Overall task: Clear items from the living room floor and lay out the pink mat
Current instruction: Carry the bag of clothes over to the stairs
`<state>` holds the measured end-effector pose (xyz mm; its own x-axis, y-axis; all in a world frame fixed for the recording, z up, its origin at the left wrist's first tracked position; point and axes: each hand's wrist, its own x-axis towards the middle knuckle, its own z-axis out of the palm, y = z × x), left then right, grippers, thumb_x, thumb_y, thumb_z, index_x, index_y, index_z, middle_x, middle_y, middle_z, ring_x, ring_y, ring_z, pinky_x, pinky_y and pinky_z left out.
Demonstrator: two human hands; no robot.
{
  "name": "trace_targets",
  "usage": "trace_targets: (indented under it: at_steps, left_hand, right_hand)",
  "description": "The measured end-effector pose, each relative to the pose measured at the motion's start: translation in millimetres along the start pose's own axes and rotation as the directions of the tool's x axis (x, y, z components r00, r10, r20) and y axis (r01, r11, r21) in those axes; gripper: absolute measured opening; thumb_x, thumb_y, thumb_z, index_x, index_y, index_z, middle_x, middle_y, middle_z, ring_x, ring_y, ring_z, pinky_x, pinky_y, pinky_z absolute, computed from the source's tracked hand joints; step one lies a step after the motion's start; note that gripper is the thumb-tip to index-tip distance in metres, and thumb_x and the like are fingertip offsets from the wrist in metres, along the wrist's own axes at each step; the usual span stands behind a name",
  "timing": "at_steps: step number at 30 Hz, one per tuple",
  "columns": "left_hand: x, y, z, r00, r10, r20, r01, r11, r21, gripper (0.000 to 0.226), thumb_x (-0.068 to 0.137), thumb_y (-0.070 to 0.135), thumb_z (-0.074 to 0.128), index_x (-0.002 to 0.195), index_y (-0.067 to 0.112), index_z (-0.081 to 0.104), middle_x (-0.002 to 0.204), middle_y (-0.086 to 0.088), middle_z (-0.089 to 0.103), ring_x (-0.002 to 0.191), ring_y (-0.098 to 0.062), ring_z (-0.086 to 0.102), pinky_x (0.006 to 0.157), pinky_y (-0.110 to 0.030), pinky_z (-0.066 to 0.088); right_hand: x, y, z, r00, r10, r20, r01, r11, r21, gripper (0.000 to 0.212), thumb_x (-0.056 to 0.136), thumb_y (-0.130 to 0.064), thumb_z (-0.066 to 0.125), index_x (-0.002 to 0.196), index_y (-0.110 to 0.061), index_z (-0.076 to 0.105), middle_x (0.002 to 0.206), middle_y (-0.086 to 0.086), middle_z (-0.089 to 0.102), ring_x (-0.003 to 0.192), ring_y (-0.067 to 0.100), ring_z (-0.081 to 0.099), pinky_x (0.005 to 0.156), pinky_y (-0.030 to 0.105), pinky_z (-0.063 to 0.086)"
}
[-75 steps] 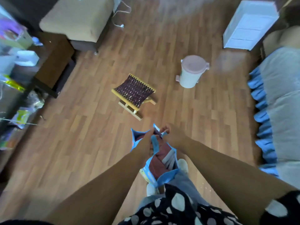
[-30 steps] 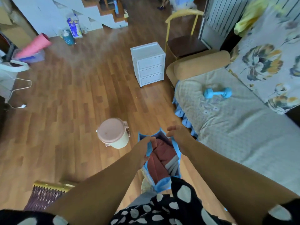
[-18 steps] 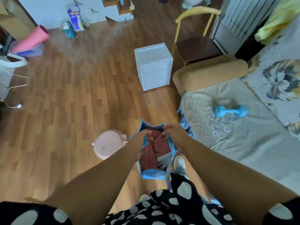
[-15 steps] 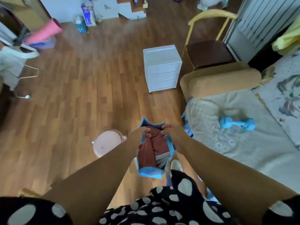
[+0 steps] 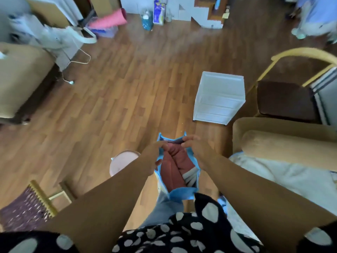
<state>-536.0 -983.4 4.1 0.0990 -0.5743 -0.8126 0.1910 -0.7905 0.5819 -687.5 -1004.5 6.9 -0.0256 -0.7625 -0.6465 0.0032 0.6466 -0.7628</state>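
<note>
I carry a light blue bag (image 5: 180,195) with dark red cloth inside, held up in front of me over the wooden floor. My left hand (image 5: 154,157) grips the bag's left rim and my right hand (image 5: 196,149) grips its right rim, keeping the mouth apart. The rolled pink mat (image 5: 109,20) lies far off at the back left, leaning on a purple box. A pink-lidded white bin (image 5: 122,162) stands on the floor just left of my left arm, partly hidden by it.
A white drawer unit (image 5: 219,98) stands ahead on the right. A tan sofa arm (image 5: 284,145) and a yellow-framed chair (image 5: 284,99) fill the right side. A woven stool (image 5: 31,203) sits at the lower left. A beige ottoman (image 5: 20,79) and a white cable (image 5: 73,70) lie left.
The view has swung left and forward: the drawer unit and sofa slid right, the stool and ottoman came into sight. Both hands keep hold of the bag's rim.
</note>
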Motion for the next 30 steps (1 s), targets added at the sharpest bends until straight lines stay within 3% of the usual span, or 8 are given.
trace_targets:
  at_steps: [5,10,15,18,20,22,27,30]
  left_hand:
    - [55,58,-8,0.999,-0.014,0.045,0.017,0.998,-0.062,0.01,0.089,0.022,0.055,0.08,0.023,0.059,0.075,0.004,0.056,0.069,-0.008,0.052,0.061,-0.022,0.033]
    - [107,112,-23,0.999,-0.047,0.013,0.048,0.983,-0.179,0.026,0.097,0.021,0.052,0.071,0.017,0.05,0.051,0.004,0.051,0.039,-0.005,0.048,0.035,-0.015,0.037]
    - [150,164,-25,0.989,-0.118,0.085,0.124,0.989,-0.075,0.004,0.081,0.013,0.056,0.083,0.013,0.06,0.082,-0.001,0.049,0.063,-0.011,0.043,0.059,-0.023,0.031]
    - [173,190,-25,0.995,-0.088,0.048,0.092,0.992,-0.091,0.031,0.074,0.011,0.061,0.105,0.015,0.063,0.093,-0.001,0.055,0.076,-0.014,0.053,0.059,-0.023,0.037]
    - [189,208,-25,0.998,-0.063,0.021,0.065,0.995,-0.08,0.026,0.075,0.009,0.059,0.099,0.018,0.062,0.092,0.0,0.054,0.084,-0.015,0.052,0.06,-0.023,0.037]
    - [203,226,-25,0.999,-0.029,0.036,0.031,0.998,-0.051,0.021,0.075,0.002,0.053,0.086,0.018,0.06,0.08,0.0,0.052,0.071,-0.014,0.047,0.059,-0.022,0.033]
    - [251,273,-20,0.987,0.15,0.055,-0.154,0.984,0.084,0.031,0.076,-0.014,0.047,0.093,0.007,0.062,0.072,-0.002,0.055,0.062,-0.014,0.043,0.05,-0.021,0.03]
    - [280,306,-12,0.977,0.21,0.044,-0.213,0.973,0.084,0.02,0.068,-0.006,0.056,0.085,-0.001,0.063,0.078,-0.012,0.056,0.074,-0.022,0.049,0.068,-0.029,0.04]
  right_hand:
    - [68,-46,20,1.0,-0.015,-0.005,0.014,0.997,-0.076,0.025,0.084,0.011,0.057,0.103,-0.006,0.058,0.08,0.008,0.056,0.063,0.014,0.049,0.05,0.015,0.042]
    - [130,-87,38,0.998,-0.025,-0.054,0.017,0.989,-0.15,0.026,0.082,0.014,0.058,0.102,-0.003,0.059,0.098,0.016,0.057,0.08,0.023,0.052,0.072,0.032,0.044]
    - [171,-115,54,0.997,0.004,-0.072,-0.014,0.991,-0.134,0.021,0.083,0.009,0.06,0.099,-0.003,0.064,0.085,0.013,0.059,0.063,0.014,0.051,0.053,0.017,0.045]
    - [197,-136,69,0.996,0.01,-0.084,-0.022,0.989,-0.148,0.021,0.079,0.006,0.063,0.084,-0.014,0.065,0.079,0.007,0.061,0.066,0.016,0.054,0.062,0.022,0.046]
    - [218,-150,78,0.998,0.003,-0.068,-0.015,0.985,-0.171,0.022,0.077,0.006,0.063,0.08,-0.015,0.064,0.083,0.012,0.062,0.074,0.023,0.055,0.074,0.031,0.046]
    - [239,-163,85,0.999,0.007,-0.053,-0.015,0.987,-0.162,0.022,0.078,0.009,0.061,0.075,-0.013,0.062,0.085,0.015,0.06,0.079,0.024,0.053,0.076,0.035,0.044]
    - [308,-206,97,0.996,0.084,0.012,-0.081,0.981,-0.175,0.026,0.085,0.001,0.058,0.068,-0.015,0.046,0.073,0.009,0.037,0.068,0.02,0.031,0.061,0.033,0.026]
    - [354,-236,102,0.992,0.115,0.051,-0.106,0.983,-0.153,0.036,0.085,0.005,0.055,0.059,-0.014,0.038,0.061,0.006,0.032,0.058,0.016,0.028,0.054,0.03,0.023]
